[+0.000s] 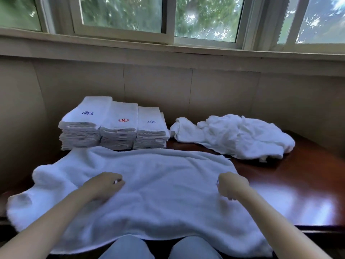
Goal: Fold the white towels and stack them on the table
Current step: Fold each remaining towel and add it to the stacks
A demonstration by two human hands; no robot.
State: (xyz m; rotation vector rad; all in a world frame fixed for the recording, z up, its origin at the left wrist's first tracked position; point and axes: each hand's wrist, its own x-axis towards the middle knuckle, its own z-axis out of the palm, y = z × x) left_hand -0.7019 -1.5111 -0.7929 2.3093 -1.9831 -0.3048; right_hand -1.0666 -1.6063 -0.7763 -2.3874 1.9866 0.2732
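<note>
A white towel (149,193) lies spread across the dark wooden table (298,184), its near edge drooping over the table's front. The left hand (106,184) rests on it with fingers curled, while the right hand (231,186) pinches its right edge. Soft and limp, it likely folds best taken by the corners; three folded stacks (113,126) sit at the table's back.

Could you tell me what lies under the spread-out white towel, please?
The spread towel covers the dark wooden table; its near edge overhangs the person's knees. Anything else beneath is hidden.
</note>
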